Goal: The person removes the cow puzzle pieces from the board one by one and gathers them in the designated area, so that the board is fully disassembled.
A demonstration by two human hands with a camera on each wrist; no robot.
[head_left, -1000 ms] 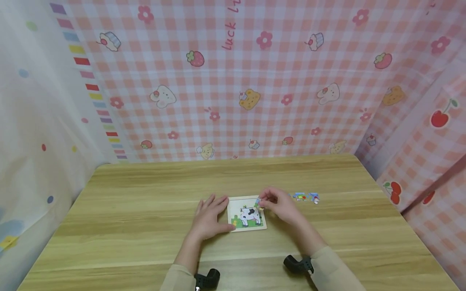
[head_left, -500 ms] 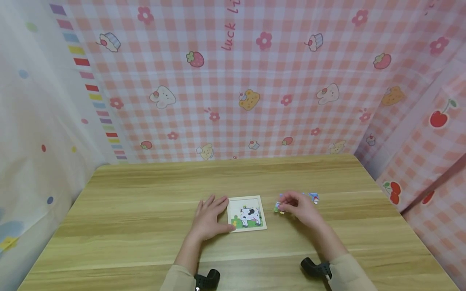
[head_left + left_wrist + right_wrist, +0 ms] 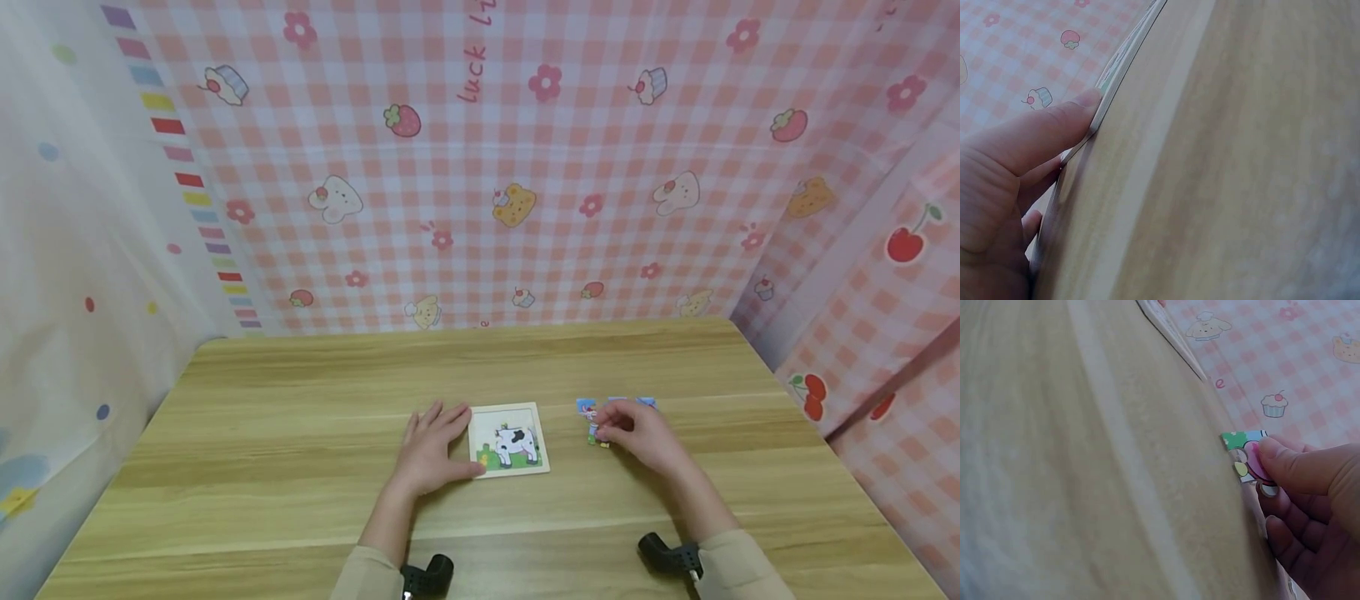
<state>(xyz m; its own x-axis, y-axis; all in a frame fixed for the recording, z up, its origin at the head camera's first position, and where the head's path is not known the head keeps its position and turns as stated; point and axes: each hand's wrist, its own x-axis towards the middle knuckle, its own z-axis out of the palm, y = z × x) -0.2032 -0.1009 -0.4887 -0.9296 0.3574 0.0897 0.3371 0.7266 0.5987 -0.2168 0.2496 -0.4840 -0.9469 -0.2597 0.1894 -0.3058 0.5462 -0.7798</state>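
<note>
A small square puzzle tray [image 3: 542,437] with a pale wooden rim lies mid-table in the head view. Puzzle pieces showing a black-and-white cow [image 3: 517,446] on green grass fill its lower right; the upper and left parts of its bed are white. Along its left side my left hand [image 3: 429,454] rests with spread fingers, the thumb on the lower left corner. To the right of the tray, my right hand [image 3: 647,435] pinches a puzzle piece [image 3: 1252,461] between thumb and fingers. Green, pink and white show on that piece, partly behind the thumb.
Blue-edged loose puzzle pieces lie around the right hand: one [image 3: 585,406] at its left and another [image 3: 647,402] behind it, partly hidden. The wooden table [image 3: 300,508] reaches back to a pink checked cloth [image 3: 450,167], with cloth hanging at both sides.
My right hand has moved right, away from over the tray, carrying the puzzle piece back toward the loose pieces. The left hand and the tray have stayed put.
</note>
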